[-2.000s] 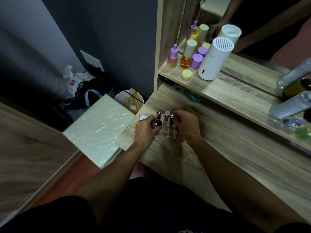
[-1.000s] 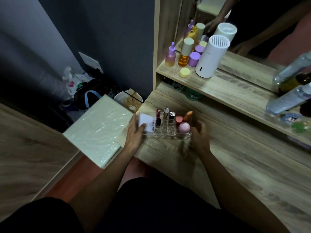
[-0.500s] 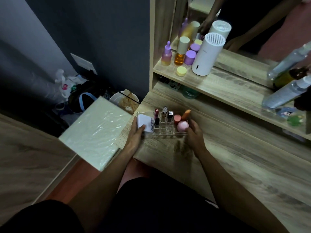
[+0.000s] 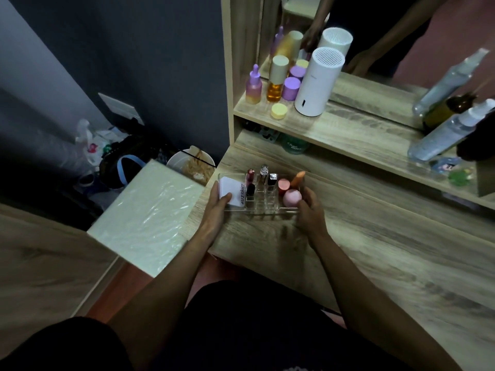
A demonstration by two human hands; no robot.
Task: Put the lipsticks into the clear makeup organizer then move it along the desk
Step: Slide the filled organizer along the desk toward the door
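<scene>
Sitting near the left end of the desk (image 4: 375, 236), the clear makeup organizer (image 4: 258, 206) is held between my two hands. My left hand (image 4: 218, 207) wraps its left end, thumb lying over the white compact (image 4: 233, 192) in the left compartment, fingers (image 4: 214, 190) curled round the outer wall. My right hand (image 4: 310, 212) clasps the right end, thumb touching the near rim just beside the pink sponge (image 4: 292, 198). Between the two hands the lipsticks (image 4: 263, 178) stand upright in the middle slots: a dark red one, a clear-capped one, a black-and-silver one. An orange sponge (image 4: 297, 178) leans in the right compartment. On the far shelf (image 4: 348, 135) above stand a white cylinder (image 4: 318, 81) and small bottles (image 4: 267, 81). Left of the desk lies a pale wrapped panel (image 4: 150, 218).
</scene>
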